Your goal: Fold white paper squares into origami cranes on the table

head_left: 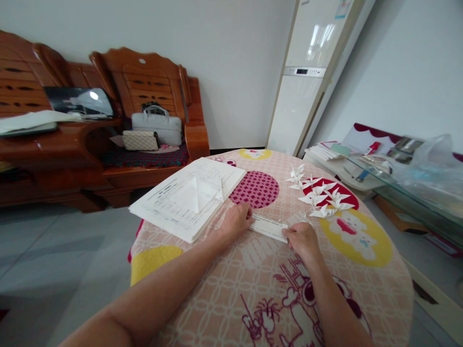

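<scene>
A narrow folded strip of printed paper (268, 228) stretches between my two hands, low over the round table. At its left end my left hand (237, 219) is closed, fingers curled on the paper. My right hand (301, 237) pinches the other end between thumb and fingers. Beyond and to the right stand several white folded paper cranes (318, 195), grouped together. Left of my hands lies a stack of printed sheets (173, 202), with a creased square of white paper (197, 195) resting on top.
A patterned cloth (217, 299) covers the round table. At the right, a glass-topped side table (401, 180) holds papers and a plastic bag (430, 166). Carved wooden chairs (144, 82) with handbags (157, 127) stand behind on the left. A tall white air conditioner (300, 91) is in the corner.
</scene>
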Motion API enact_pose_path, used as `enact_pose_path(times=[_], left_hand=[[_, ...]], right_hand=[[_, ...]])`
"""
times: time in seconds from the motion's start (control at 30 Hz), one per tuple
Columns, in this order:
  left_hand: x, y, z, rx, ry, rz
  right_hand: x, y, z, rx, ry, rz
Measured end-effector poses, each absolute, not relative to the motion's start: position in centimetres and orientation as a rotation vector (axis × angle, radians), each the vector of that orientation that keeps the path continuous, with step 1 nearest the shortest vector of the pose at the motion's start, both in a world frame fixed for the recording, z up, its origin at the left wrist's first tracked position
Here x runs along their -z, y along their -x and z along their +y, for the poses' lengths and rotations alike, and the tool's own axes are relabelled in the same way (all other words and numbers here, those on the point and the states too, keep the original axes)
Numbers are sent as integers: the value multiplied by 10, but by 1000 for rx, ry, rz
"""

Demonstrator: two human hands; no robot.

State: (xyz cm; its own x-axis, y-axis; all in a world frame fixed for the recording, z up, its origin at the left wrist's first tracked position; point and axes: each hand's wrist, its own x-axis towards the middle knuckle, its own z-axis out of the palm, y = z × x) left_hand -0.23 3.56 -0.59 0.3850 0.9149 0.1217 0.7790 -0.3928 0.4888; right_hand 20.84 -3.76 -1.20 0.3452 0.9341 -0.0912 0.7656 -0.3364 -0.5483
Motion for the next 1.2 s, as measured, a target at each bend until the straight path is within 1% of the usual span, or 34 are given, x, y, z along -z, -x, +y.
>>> enact_pose_path(times=[0.17, 0.53, 0.77, 0.9, 1.0, 1.07, 1.13, 1.2], left_hand=[[10, -1, 41, -757, -2472, 1037], [3, 12, 37, -525, -2571, 407], [2, 17, 34, -370, -2624, 381], [3, 19, 33, -360, -2622, 380], [3, 18, 32, -370, -2626, 378], [3, 18, 32, -378, -2643, 363], [3, 18, 32, -394, -2665, 335], [3, 17, 33, -412, -2685, 308]], right_hand=[[13, -208, -37, -532, 2203, -1504], [9, -207, -37, -530, 2208, -1517], [12, -208, -36, -514, 2230, -1506], [6, -207, -38, -473, 2259, -1497], [-3, -199, -41, -305, 2263, -1520], [-9, -189, -43, -204, 2154, -1587], [-11, -178, -44, -278, 2002, -1691], [-9, -170, -44, -383, 1946, -1778]])
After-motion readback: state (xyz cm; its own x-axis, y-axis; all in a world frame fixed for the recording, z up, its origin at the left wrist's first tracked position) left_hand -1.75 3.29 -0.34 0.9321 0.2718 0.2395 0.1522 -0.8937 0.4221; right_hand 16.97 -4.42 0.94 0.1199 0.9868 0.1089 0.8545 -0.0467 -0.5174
